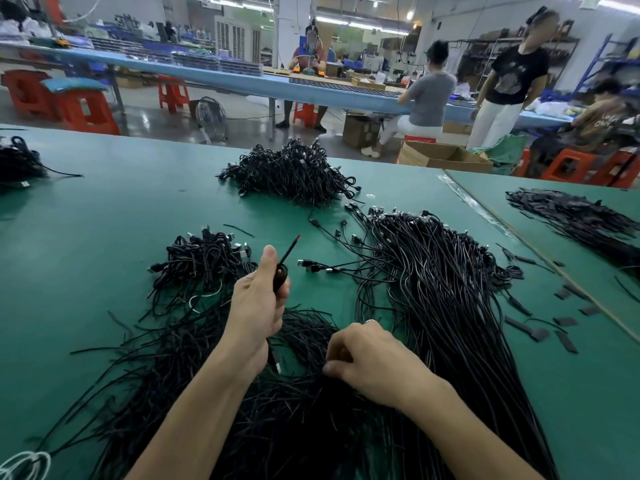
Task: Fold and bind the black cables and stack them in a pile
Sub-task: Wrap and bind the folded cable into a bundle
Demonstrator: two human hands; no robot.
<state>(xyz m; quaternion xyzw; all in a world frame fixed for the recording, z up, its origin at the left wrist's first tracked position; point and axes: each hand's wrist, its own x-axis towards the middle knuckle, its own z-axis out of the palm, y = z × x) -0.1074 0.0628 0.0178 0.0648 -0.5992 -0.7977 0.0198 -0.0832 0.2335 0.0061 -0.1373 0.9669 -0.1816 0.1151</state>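
Green work table (pixel 121 209): one, carrying every item listed below.

Folded cable (pixel 281 277): one, black, coiled small, held above the middle of the table by the left hand (pixel 256 306). Fingers curl round the coil, thumb upright. A thin stiff strand (pixel 292 245) with a reddish tip sticks up out of the coil. A plug end (pixel 275 362) hangs below the wrist.

Right hand (pixel 370 355): knuckles up, fingers curled, thumb and fingertips pinching into the tie strands (pixel 277 420), a broad heap of thin black lengths at the near edge. Ring on one finger.

Bound cable pile (pixel 204 261): black, tangled, just left of the left hand and beyond the heap.

Loose cables (pixel 446 299): long black bundle, right of both hands, plugs at the far end.

Far pile (pixel 294 174): black cables, centre, well beyond the hands.

Black tabs (pixel 564 322): small, scattered at right near the table seam.
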